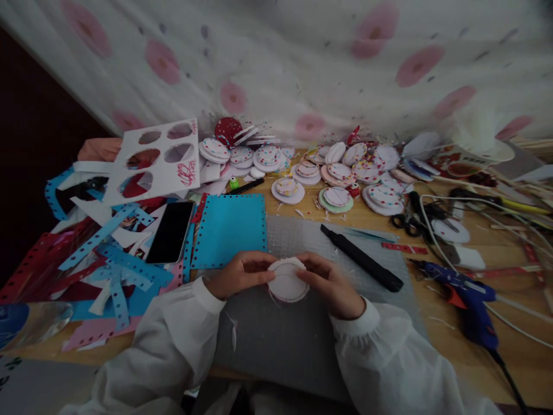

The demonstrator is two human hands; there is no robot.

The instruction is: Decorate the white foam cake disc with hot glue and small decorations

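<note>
A small white round piece is held over the grey cutting mat, its upper edge uneven. My left hand pinches its left side between thumb and fingers. On the right side, my right hand grips it the same way. Just beyond my left hand lies a square of blue card with dark dots along its edges. A black cutter-like tool rests on the mat, up and right of my right hand.
Paper scraps and a phone cover the left. Layered round pieces line the back below a flowered curtain. A blue glue gun, scissors and a white cable lie at the right.
</note>
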